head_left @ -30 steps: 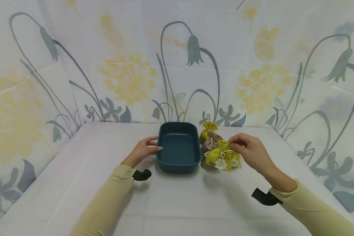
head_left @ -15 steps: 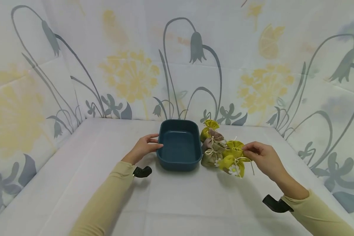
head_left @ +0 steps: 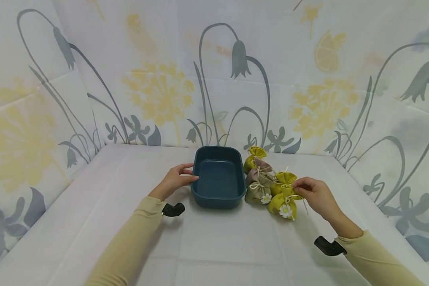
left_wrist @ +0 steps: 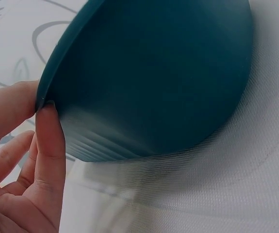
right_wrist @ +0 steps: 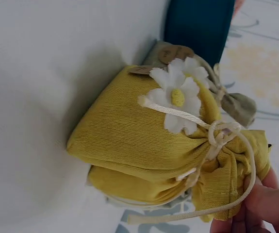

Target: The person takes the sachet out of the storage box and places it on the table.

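Note:
A dark teal rectangular tub (head_left: 218,203) stands on the white-covered table, hollow side up. At its left side, my left hand (head_left: 176,180) pinches the rim between thumb and fingers, as the left wrist view shows on the tub wall (left_wrist: 154,73). To the right of the tub, my right hand (head_left: 316,194) pinches the gathered top of a yellow drawstring pouch (right_wrist: 129,121) with a white flower (head_left: 285,211) and a cream cord. Another yellow pouch (head_left: 278,188) sits right behind it, partly hidden.
Between the tub and the yellow pouches are a grey-green drawstring pouch (head_left: 254,194) and a mauve one (head_left: 262,166). One more yellow pouch (head_left: 250,163) stands at the back, against the tub's right side. A flower-printed cloth (head_left: 157,91) hangs behind the table.
My right hand has moved right and toward me with the yellow pouch, which now stands apart from the grey-green one and lower. My left hand keeps its hold on the tub.

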Available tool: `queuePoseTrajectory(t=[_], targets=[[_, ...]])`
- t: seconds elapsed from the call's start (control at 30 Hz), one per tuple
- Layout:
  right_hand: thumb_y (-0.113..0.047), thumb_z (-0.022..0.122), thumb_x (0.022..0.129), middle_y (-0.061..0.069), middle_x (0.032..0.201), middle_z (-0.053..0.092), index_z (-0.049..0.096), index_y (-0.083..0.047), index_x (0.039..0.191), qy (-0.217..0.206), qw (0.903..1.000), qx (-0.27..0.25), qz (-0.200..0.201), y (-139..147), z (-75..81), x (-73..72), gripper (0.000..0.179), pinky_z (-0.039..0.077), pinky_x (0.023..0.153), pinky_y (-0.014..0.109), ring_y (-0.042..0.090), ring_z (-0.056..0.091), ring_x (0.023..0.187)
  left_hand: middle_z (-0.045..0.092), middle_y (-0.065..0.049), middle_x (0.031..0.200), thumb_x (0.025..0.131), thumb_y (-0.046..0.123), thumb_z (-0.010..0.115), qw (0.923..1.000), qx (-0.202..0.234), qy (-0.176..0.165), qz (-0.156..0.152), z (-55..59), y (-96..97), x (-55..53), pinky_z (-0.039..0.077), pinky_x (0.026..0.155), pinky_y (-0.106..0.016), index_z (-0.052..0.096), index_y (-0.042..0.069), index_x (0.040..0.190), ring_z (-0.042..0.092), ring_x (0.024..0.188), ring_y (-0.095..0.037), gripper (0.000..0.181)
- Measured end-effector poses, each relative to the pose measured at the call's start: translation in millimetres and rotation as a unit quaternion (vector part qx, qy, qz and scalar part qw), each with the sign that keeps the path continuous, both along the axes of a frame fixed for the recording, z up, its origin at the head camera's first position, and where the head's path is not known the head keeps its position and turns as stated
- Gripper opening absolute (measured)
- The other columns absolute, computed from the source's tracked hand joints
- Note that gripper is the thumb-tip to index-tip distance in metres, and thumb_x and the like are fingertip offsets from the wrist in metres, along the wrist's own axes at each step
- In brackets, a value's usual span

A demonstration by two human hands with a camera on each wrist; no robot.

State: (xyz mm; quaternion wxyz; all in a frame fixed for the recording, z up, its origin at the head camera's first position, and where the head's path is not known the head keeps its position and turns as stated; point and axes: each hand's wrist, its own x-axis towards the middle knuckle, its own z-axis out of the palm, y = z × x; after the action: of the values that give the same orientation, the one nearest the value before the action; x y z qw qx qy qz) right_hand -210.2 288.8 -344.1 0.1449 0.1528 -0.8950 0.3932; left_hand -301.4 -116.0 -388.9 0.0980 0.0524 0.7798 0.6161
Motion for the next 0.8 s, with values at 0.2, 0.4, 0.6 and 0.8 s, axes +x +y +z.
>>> queuePoseTrajectory(t=[0.2,0.4,0.6,0.8], targets=[[0.006,0.061,0.086,0.015,0.089,0.065,0.066,0.004,0.094,-0.011,0.9999,0.010,-0.010,1,-6.8,-5.7,0.009,0.051,0.062,0.020,0.003,0.059,0.073,0.050,-0.019,0.124,0.082,0.015,0.073,1.0000,-0.005,-0.001,0.004,0.7,-0.1,0.9,0.051,0.085,-0.035,0.041,0.009,0.141,0.061,0.096,-0.024,0.066],[-0.006,0.063,0.089,0.017,0.097,0.065,0.066,0.004,0.102,-0.038,0.9992,0.007,-0.010,7,-4.7,-7.3,0.017,0.052,0.065,0.021,0.004,0.061,0.077,0.051,-0.019,0.123,0.082,0.016,0.073,0.9999,-0.009,0.003,0.010,-0.1,3.3,0.0,0.051,0.084,-0.034,0.043,0.010,0.140,0.062,0.095,-0.024,0.065],[-0.020,0.063,0.091,0.017,0.105,0.064,0.064,0.004,0.111,-0.088,0.9958,-0.011,-0.021,13,-1.2,-5.9,0.031,0.051,0.071,0.024,0.003,0.059,0.083,0.052,-0.018,0.118,0.087,0.021,0.068,0.9995,-0.026,0.006,0.017,-3.6,7.0,4.8,0.053,0.078,-0.033,0.045,0.006,0.137,0.064,0.088,-0.023,0.058],[-0.032,0.058,0.093,0.017,0.115,0.061,0.059,0.002,0.120,-0.133,0.9893,-0.042,-0.043,17,-3.0,-7.2,0.044,0.044,0.088,0.044,0.000,0.053,0.091,0.056,-0.019,0.111,0.092,0.019,0.061,0.9991,-0.031,0.021,0.020,-2.1,6.0,14.5,0.055,0.075,-0.033,0.046,0.000,0.135,0.064,0.091,-0.026,0.049]])
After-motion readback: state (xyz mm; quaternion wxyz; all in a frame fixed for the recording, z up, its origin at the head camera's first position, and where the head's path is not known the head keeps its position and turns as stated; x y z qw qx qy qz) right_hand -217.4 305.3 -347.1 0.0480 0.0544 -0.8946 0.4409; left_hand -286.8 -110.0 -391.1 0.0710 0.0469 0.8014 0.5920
